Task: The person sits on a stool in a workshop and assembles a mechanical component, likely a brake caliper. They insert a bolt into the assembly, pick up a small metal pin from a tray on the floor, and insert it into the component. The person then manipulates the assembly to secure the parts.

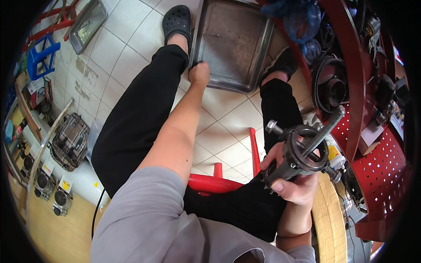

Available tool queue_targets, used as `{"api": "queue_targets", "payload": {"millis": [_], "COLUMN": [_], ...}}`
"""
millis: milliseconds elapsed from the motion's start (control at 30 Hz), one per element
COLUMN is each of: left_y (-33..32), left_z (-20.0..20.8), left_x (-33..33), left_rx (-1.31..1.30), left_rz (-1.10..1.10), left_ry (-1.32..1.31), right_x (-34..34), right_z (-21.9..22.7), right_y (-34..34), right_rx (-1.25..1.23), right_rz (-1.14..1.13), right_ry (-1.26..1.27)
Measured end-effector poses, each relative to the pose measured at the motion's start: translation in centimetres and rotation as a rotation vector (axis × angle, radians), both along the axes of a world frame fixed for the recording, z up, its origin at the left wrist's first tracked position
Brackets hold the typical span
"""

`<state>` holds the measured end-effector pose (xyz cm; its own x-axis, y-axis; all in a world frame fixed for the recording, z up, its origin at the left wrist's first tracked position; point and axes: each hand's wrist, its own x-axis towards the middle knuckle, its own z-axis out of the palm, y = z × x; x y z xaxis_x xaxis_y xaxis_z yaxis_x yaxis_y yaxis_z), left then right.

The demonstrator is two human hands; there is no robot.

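Observation:
My left hand reaches down to the floor. Its fingers are closed over the near left rim of a shallow, worn metal tray, which lies between my feet. In the tray is a small thin metal piece, too small to name. Raised over my right thigh, my right hand is wrapped round a dark metal puller. The puller has a round, ring-shaped body with bolts sticking out at its sides, and a long threaded rod pointing up and away.
A red stool is under me. Red metal shelving with a pulley wheel and other parts stands close on the right. To the left are a blue stool, another metal tray and a dark metal housing.

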<state>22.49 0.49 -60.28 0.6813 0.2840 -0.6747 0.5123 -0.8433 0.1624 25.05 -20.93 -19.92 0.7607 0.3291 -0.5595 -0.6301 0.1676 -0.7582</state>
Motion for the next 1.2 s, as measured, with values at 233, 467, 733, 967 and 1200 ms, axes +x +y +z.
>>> {"api": "queue_targets", "payload": {"millis": [233,467,733,967,1200], "left_y": [0.2,0.0,0.3,0.0,0.1], "left_z": [-1.5,1.4,-0.6,0.7,0.6], "left_x": [-0.7,1.1,1.0,1.5,1.6], "left_rx": [0.044,-0.160,-0.195,-0.236,-0.207], "left_rz": [0.023,0.108,0.094,0.084,0.124], "left_ry": [-0.063,-0.354,-0.387,-0.343,-0.306], "right_x": [0.0,0.4,0.7,1.4,1.3], "right_z": [-0.4,-0.1,-0.4,0.2,0.2], "right_y": [0.3,0.3,0.5,1.3,1.5], "right_rx": [-0.025,-0.080,-0.103,-0.097,-0.099], "right_rz": [0.036,0.070,0.106,0.089,0.096], "right_ry": [0.052,0.068,0.061,0.161,0.160]}}
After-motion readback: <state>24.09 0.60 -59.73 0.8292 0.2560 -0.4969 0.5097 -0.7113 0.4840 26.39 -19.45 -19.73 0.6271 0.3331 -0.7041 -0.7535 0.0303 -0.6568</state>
